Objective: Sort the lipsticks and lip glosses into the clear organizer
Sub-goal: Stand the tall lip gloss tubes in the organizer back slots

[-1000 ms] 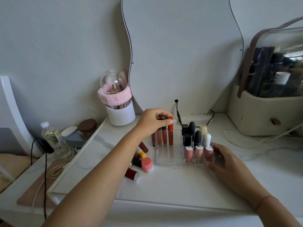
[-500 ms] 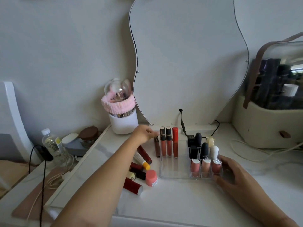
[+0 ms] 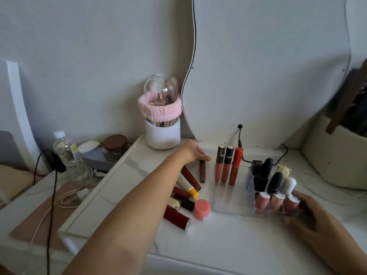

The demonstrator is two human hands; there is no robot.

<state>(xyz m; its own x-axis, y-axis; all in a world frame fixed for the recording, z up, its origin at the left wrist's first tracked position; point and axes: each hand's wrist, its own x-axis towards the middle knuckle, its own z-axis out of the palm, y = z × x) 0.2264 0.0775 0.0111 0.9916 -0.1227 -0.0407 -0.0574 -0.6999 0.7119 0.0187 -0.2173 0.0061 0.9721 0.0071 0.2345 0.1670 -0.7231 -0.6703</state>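
Head view, mid-frame: the left hand (image 3: 191, 152) is pinching the top of a slim brown lip-gloss tube (image 3: 202, 171) lying on the white counter (image 3: 218, 245). Lower right, the right hand (image 3: 309, 217) is gripping the clear acrylic organizer (image 3: 224, 203). Held by its end, the tube is probably risking a swing into the upright glosses (image 3: 225, 165).

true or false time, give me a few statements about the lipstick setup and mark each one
1. Three tall glosses stand in the clear organizer. True.
2. The right hand is off the organizer. False: it holds its front right corner.
3. The pink pot sits inside the organizer. False: it stands on the table, left of the organizer.
4. The left hand grips the top end of the slim brown tube. True.
5. All three tall glosses have black caps. False: one has a red cap.
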